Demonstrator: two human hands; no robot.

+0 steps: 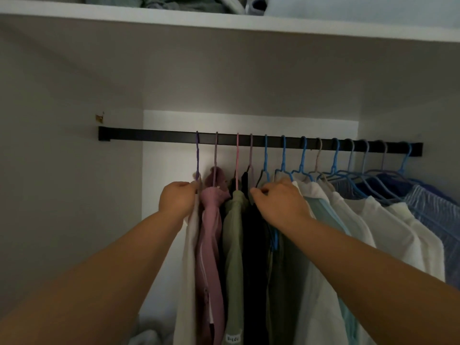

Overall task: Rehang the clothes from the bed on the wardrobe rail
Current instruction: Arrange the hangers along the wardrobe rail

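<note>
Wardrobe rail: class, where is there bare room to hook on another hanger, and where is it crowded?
The rail is bare from its left wall bracket to the purple hanger above the left hand. Rightwards, hangers fill it to the far end, tightest among the blue hangers beyond the right hand.

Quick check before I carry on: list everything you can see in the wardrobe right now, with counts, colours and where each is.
rail: one, black, across the wardrobe back, left stretch bare
hangers: about thirteen, purple and pink at left, mostly blue at right, hooked on the rail
clothes: a row on the hangers; white, mauve, green, black, then pale blue, white, blue striped
shelf: one, white, above the rail, folded fabric on top
left hand: grips the leftmost white garment
right hand: pinches something among the middle garments
</note>
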